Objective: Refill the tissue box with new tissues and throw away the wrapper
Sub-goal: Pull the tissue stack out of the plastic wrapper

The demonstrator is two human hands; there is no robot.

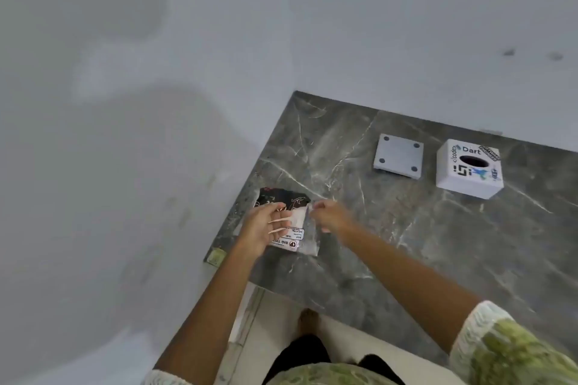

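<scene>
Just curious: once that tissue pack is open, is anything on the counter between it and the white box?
Nothing blocks it. The tissue pack and tissue box have bare counter between them; the box's base plate lies farther back.

I see a dark grey marble-look countertop [391, 244] with white veining, set into a corner against pale walls. Three things sit directly on it. Near its left edge, the tissue pack [289, 222]: flat, black-and-white wrapper, label end toward me, both hands on it. Far side, middle: a flat square white plate [398, 159] with four dark round spots, one at each corner, lying alone, well apart from the pack. Just right of that, not touching: the white cube tissue box [469, 169], upright, stickers on top, dark oval opening facing up. At the counter's near-left corner there's a small greenish tag [215, 257]; can't read it.
</scene>
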